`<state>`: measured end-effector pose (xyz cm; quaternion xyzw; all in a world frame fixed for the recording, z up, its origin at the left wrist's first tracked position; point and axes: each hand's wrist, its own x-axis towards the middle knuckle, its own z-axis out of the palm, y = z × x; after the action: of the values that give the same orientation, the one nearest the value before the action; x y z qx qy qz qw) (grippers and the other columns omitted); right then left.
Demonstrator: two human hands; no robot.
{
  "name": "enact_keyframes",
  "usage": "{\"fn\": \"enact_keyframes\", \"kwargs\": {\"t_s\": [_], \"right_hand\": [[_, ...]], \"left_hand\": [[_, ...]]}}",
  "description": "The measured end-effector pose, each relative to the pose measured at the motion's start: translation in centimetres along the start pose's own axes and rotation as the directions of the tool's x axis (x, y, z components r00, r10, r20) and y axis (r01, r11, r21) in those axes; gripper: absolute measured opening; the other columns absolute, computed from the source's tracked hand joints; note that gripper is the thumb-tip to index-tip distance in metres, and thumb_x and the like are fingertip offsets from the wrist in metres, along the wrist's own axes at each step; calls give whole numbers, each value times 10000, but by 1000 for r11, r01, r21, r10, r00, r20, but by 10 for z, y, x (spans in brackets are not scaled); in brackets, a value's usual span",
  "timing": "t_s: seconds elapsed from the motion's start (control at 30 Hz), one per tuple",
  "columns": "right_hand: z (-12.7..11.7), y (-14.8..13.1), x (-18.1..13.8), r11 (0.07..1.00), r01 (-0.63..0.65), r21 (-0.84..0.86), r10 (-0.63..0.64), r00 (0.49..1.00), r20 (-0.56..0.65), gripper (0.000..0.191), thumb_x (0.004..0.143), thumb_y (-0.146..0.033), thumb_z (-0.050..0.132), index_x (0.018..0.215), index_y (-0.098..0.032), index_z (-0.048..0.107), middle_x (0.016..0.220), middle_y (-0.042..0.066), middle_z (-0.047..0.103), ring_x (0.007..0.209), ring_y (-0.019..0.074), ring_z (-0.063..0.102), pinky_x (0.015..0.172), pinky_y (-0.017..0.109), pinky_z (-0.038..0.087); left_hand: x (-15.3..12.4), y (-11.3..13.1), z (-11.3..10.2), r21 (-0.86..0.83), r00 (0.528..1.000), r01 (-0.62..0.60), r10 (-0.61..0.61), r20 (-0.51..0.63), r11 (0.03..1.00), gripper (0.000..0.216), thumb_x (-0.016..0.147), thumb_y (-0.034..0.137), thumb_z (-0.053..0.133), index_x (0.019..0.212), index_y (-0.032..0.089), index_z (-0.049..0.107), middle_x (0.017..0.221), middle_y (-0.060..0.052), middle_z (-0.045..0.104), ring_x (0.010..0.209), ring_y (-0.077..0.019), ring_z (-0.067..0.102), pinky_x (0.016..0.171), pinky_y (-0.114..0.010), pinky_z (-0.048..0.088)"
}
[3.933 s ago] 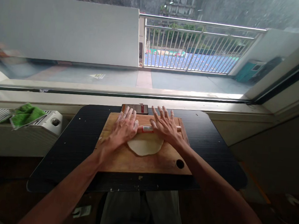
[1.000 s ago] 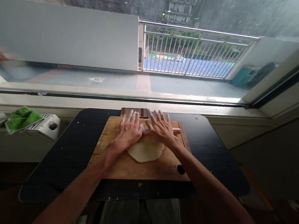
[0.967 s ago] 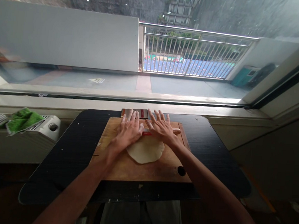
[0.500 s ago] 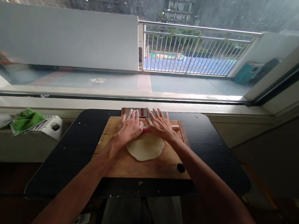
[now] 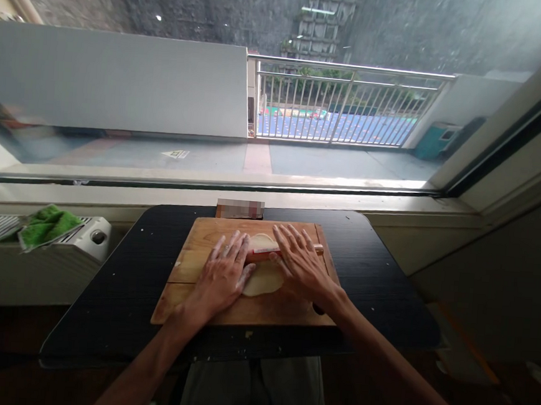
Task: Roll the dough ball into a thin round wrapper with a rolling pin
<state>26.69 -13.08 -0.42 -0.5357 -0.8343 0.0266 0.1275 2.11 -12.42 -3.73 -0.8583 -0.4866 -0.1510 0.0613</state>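
Note:
A round, flat sheet of dough [image 5: 263, 282] lies on the wooden cutting board [image 5: 189, 255]. Across its far half rests a rolling pin [image 5: 264, 252] with a red band, its bare end [image 5: 318, 249] showing past my right fingers. Flat on the pin's left part is my left hand [image 5: 225, 267], fingers stretched forward and dusted with flour. My right hand [image 5: 302, 262] presses on the pin's right part, fingers extended, palm down. Both hands cover stretches of the pin and the dough's side edges.
The board sits on a black table [image 5: 119, 278]. A flat box-like object [image 5: 240, 209], blurred, stands behind the board, by the window sill [image 5: 327, 201]. To the left, a green cloth [image 5: 49, 226] drapes over a white radiator [image 5: 95, 229].
Both hands have moved back toward me with the rolling pin, from the dough's far edge to over the dough. The camera view has tilted slightly upward.

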Motion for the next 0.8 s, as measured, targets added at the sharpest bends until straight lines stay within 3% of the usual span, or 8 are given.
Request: {"fn": "enact_keyframes", "kwargs": {"t_s": [0.13,0.27,0.4,0.53,0.67,0.8], "right_hand": [[-3,22,-2,998,57,-22,-57,998,2,498,1108,-216,528,1596,-249,622,1553,177,670,1551,365,506,1322,649,357],[-6,29,8,996,82,-44,-81,997,14,350,1101,-149,552,1408,-215,705,1341,168,712,1280,334,635,1134,521,508],[-12,33,35,999,7,-45,-6,1000,13,285,1169,-272,530,1411,-207,665,1353,163,687,1111,295,676,1008,444,529],[-12,41,63,998,12,-56,-9,999,46,294,1182,-348,551,1418,-232,682,1347,145,680,1081,267,663,967,398,512],[-6,48,74,993,114,-20,-112,991,70,319,1193,-405,541,1414,-272,729,1244,106,703,1053,241,646,910,360,500],[-10,50,88,998,43,-52,-40,997,65,408,1214,-403,435,1272,-242,805,1232,121,714,1028,245,682,871,348,503]], "left_hand": [[1,-14,-7,-67,999,27,-25,33,997,442,1125,275,484,1528,228,659,1508,-132,745,1430,-318,660,1334,-615,392],[18,-24,-24,-130,1000,18,-14,27,991,364,1078,207,564,1394,280,730,1343,-89,802,1255,-297,708,1240,-558,472],[51,-34,-38,-165,999,31,-34,-13,986,387,1069,185,558,1401,278,734,1396,-87,773,1301,-290,680,1123,-484,528],[76,-47,-36,-138,997,62,-55,54,988,383,1024,136,570,1317,266,780,1348,-87,774,1277,-286,684,1054,-445,538],[83,-58,-25,-170,993,44,-25,115,984,281,1087,317,562,1195,272,818,1237,-76,793,1168,-273,701,1022,-419,548],[100,-63,-18,-117,988,107,-92,126,987,500,1147,455,402,1028,226,831,1132,-126,799,1111,-299,708,1024,-443,555]]}}
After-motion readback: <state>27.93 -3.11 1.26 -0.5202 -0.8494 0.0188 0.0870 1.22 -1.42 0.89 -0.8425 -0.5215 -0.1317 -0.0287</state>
